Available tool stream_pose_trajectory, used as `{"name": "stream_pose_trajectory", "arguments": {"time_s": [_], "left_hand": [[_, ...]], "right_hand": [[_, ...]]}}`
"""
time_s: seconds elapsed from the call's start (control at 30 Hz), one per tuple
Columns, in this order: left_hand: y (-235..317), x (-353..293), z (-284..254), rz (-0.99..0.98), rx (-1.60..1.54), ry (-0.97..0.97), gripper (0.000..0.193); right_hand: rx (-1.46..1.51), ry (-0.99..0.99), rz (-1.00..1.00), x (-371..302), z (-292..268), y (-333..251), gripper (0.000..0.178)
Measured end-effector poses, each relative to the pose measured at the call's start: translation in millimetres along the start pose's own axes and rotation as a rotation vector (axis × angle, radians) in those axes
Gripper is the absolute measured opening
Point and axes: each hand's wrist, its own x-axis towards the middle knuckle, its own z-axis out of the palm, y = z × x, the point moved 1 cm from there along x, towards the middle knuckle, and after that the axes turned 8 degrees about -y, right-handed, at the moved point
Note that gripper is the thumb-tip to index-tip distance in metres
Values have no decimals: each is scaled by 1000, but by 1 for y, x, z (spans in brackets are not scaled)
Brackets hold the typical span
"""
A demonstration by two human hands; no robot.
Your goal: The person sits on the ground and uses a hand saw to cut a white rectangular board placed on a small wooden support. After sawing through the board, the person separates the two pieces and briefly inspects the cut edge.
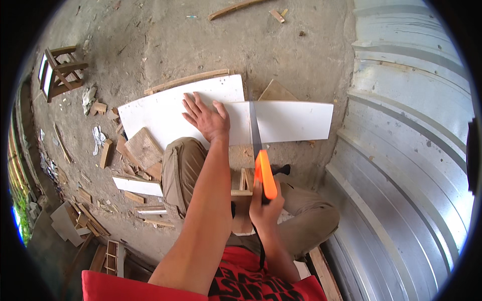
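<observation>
My right hand (pixel 266 206) is closed round the orange handle of a hand saw (pixel 256 131), whose blade points away from me. The blade lies across a white board (pixel 293 120), along a line that runs from its far edge toward its near edge. Left of the blade, my left hand (pixel 207 119) presses flat on the white surface with fingers spread. A wider white panel (pixel 165 105) lies under or against that board on the left; where the two overlap is partly hidden by my hand. My left knee is beside the panel's near edge.
Corrugated metal sheeting (pixel 401 135) rises along the right. Wood offcuts (pixel 145 148) litter the concrete floor at left, with a small wooden stool (pixel 63 72) farther off. A brown wooden piece (pixel 276 92) pokes out behind the board. A curved wood strip (pixel 236 8) lies at the far end.
</observation>
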Motion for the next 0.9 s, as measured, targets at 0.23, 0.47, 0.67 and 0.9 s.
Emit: {"name": "stream_pose_trajectory", "arguments": {"time_s": [0.23, 0.47, 0.67, 0.9], "left_hand": [[0, -1, -6, 8, -45, 11, 70], [9, -1, -4, 45, -42, 23, 71], [-7, -5, -3, -24, -11, 6, 71], [-1, -1, -4, 16, -48, 51, 69]], "right_hand": [[27, -124, 141, -42, -47, -37, 18], [0, -8, -57, 142, 48, 1, 21], [35, -148, 145, -43, -32, -4, 16], [-69, -55, -53, 38, 6, -8, 20]]}}
